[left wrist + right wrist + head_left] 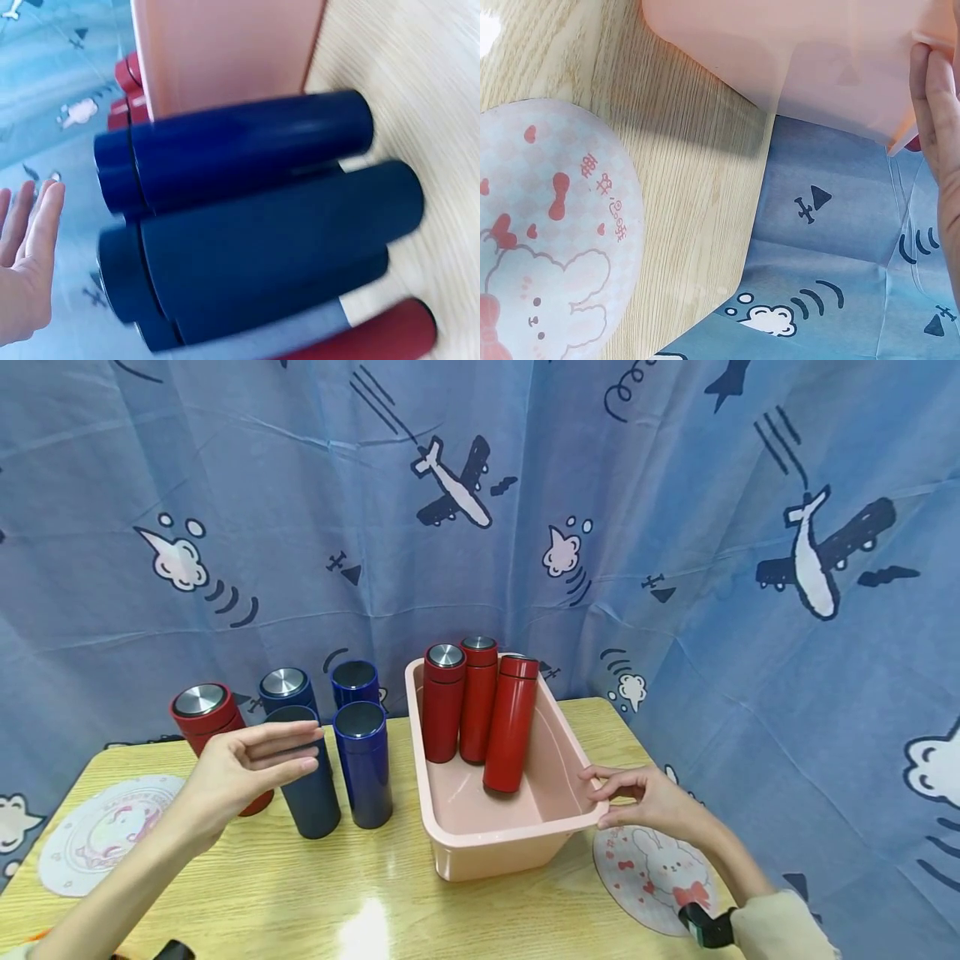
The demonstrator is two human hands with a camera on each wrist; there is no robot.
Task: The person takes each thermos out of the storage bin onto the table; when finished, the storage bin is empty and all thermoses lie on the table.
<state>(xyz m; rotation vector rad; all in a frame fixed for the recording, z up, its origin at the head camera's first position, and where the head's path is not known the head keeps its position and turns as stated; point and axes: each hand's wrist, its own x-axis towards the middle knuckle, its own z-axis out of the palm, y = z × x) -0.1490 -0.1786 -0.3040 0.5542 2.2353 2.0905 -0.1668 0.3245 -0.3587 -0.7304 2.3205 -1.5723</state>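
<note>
My left hand is raised in front of the upright thermos bottles on the left, fingers and thumb extended, holding nothing. Nearest to it in the head view is a dark teal-blue thermos, partly hidden behind the fingers. Beside that stands a glossy blue thermos. The left wrist view shows the same hand apart from the bottle tops. With fingers over its right rim near the front corner, my right hand grips a pink plastic bin. Inside are three red thermoses, one of them leaning.
Behind the front pair stand another dark-blue thermos and another glossy blue one. A red thermos is at the left. Round printed mats lie left and right. A blue curtain hangs behind the wooden table.
</note>
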